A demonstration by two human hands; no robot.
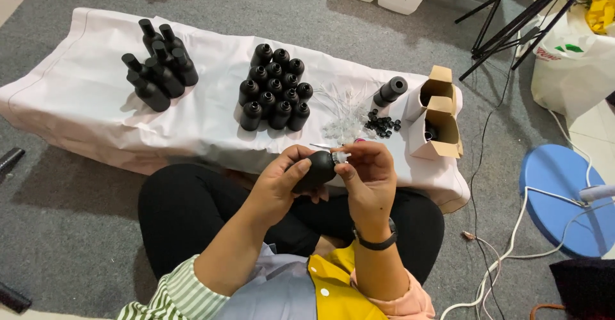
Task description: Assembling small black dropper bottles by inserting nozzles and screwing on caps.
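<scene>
We hold a black bottle (pixel 315 170) just off the near edge of the white sheet (pixel 83 96), over our lap. Our left hand (pixel 278 182) is wrapped closed around the bottle's body, thumb across its side. Our right hand (pixel 368 172) pinches a small clear cap (pixel 341 157) at the bottle's neck, fingertips tight together. On the sheet beyond the bottle stands a block of upright black bottles (pixel 275 86); farther left on it lies a second cluster of bottles (pixel 160 67), with bare sheet between the 2 groups. Toward the sheet's right edge lie thin clear tubes (pixel 343 105), small black caps (pixel 382 125), 1 tipped bottle (pixel 390 91) and 2 open cardboard boxes (pixel 439 118) close to the corner.
</scene>
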